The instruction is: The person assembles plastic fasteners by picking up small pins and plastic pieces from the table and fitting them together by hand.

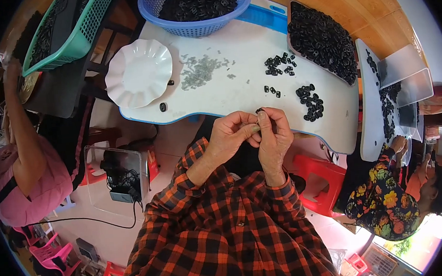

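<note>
At the near edge of the white table (223, 99), my two hands meet fingertip to fingertip. My right hand (274, 140) is closed, pinching a small black plastic piece (259, 110) between thumb and finger; most of it is covered. Against it, my left hand (229, 136) is closed in a pinch, and whatever sits in its fingertips is hidden. Beyond my hands lies a scatter of small clear pieces (200, 72). To their right are loose black oval pieces in two groups, one farther (279, 64) and one nearer (311, 103), with a few more between (272, 91).
A white scalloped plate (138, 72) sits at left. A blue basket (196, 26) and a tray (321, 41) hold many black pieces at the back. A green basket (83, 42) stands far left. People work at left (31, 172) and right (384, 198). A red stool (320, 182) is beside me.
</note>
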